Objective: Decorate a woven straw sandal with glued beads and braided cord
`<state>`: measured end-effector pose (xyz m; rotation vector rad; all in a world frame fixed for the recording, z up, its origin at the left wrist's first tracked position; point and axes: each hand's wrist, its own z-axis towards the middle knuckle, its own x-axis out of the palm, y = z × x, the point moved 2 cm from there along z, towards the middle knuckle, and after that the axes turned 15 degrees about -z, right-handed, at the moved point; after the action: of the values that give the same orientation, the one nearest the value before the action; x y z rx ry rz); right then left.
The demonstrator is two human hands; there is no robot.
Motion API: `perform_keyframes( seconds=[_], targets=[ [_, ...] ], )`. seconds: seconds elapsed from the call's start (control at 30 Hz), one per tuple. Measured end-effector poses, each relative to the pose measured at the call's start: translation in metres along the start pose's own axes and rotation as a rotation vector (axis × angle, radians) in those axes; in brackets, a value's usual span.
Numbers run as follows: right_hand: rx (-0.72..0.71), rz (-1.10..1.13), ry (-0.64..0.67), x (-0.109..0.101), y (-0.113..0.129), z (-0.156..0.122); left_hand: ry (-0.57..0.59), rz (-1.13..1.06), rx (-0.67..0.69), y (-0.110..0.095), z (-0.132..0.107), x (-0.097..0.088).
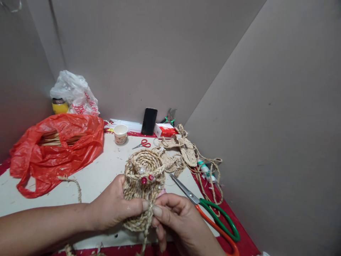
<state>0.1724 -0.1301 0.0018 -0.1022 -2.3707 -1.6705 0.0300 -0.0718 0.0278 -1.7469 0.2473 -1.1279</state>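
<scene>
A woven straw basket of coiled braid is held up in front of me, its round opening tilted my way. Red and clear beads sit along its rim. My left hand grips the basket's left side, thumb pressed on the front. My right hand pinches the straw braid at the front, thumb against fingers; the braid's tail hangs down below. Something pink shows behind the right fingertips. Large scissors with green and orange handles lie just right of my right hand.
At the left is a red plastic bag with straw inside. Behind stand a paper cup, small red scissors, a phone and pruning shears. Braided straw pieces lie at the right, beside the grey wall.
</scene>
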Motion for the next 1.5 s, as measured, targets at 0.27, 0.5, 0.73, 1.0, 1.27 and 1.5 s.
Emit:
perform_keyframes(
  seconds=[0.27, 0.5, 0.73, 1.0, 1.27, 1.5],
  targets=[
    [-0.044, 0.009, 0.028, -0.013, -0.009, 0.017, -0.115, -0.164, 0.079, 0.003, 0.01, -0.012],
    [-0.153, 0.023, -0.123, -0.012, 0.006, 0.009, -0.342, -0.257, 0.182, 0.0, 0.009, -0.027],
    [-0.137, -0.012, -0.127, -0.011, -0.005, 0.015, -0.203, -0.217, 0.155, -0.001, 0.003, -0.013],
    [-0.107, -0.076, -0.111, -0.013, -0.008, 0.014, -0.092, -0.116, 0.122, 0.004, 0.005, -0.011],
    [-0.097, -0.105, -0.12, -0.013, -0.012, 0.011, -0.079, -0.071, 0.123, 0.007, 0.003, -0.009],
    [-0.102, -0.097, -0.134, -0.01, -0.014, 0.008, -0.068, -0.011, 0.135, 0.008, 0.0, -0.006]
  ],
)
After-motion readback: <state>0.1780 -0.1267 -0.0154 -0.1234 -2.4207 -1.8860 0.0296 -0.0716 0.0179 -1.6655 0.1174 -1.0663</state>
